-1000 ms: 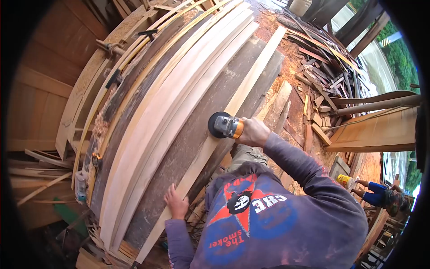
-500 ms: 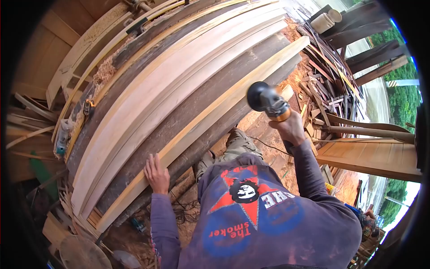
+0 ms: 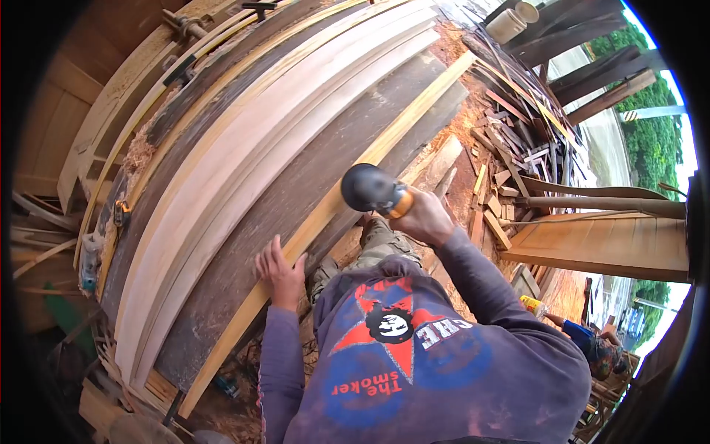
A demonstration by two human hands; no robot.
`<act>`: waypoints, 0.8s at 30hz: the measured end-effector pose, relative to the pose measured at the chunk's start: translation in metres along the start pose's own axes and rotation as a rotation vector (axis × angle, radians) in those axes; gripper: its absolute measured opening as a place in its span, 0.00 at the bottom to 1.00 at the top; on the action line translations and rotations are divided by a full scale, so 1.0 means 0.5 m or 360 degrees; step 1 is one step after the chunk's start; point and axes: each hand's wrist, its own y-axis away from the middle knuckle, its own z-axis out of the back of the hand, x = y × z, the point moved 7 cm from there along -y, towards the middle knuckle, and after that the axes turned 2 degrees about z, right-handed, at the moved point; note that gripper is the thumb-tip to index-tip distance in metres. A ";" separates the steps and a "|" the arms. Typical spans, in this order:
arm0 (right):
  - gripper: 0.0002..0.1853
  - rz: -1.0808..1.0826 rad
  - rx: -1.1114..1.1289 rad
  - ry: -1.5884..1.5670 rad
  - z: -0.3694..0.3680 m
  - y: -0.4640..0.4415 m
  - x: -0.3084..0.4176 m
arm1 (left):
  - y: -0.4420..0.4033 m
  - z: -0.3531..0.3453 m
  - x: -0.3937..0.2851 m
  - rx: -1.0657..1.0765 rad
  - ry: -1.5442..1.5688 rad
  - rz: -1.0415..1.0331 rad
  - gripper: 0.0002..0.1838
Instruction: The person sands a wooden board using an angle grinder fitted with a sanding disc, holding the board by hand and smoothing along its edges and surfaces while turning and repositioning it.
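Note:
A long, pale wooden strip [image 3: 403, 137] lies lengthwise on the dark, worn bench top [image 3: 214, 311]. My left hand [image 3: 282, 275] straddles this strip, fingers on the far side and thumb on the near side, gripping it. In my right hand [image 3: 427, 216] is an angle grinder [image 3: 376, 191], held by its body behind an orange-yellow collar. Its round black disc faces the strip, close over its near edge; contact cannot be made out. Motion smears the grinder's head. Beyond the strip, wide pale curved planks [image 3: 222, 192] lie side by side.
Wood shavings [image 3: 139, 154] and a yellow tape measure [image 3: 121, 213] lie along the far side. Scrap wood [image 3: 510, 166] is heaped at the right, near a wooden panel [image 3: 584, 244]. Clamps [image 3: 179, 70] stand at upper left. Another person [image 3: 599, 348] is at lower right.
My right hand has brought the grinder left and down, towards the strip. My left hand's thumb has spread from its fingers around the strip. The strip shows less of its side face, and the view has shifted.

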 end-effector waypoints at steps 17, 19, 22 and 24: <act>0.22 -0.0152 -0.0101 0.0280 0.305 -0.309 -0.199 | -0.079 -0.103 -0.072 -0.0014 -0.0039 0.0013 0.31; 0.21 -0.0187 -0.0171 0.0396 0.350 -0.342 -0.226 | -0.082 -0.102 -0.075 -0.0003 -0.0095 -0.0011 0.33; 0.21 -0.0251 -0.0261 0.0340 0.420 -0.393 -0.309 | -0.081 -0.110 -0.071 0.0027 -0.0132 -0.0026 0.33; 0.20 -0.0354 -0.0327 0.0336 0.476 -0.408 -0.289 | -0.085 -0.109 -0.074 0.0043 -0.0125 -0.0027 0.33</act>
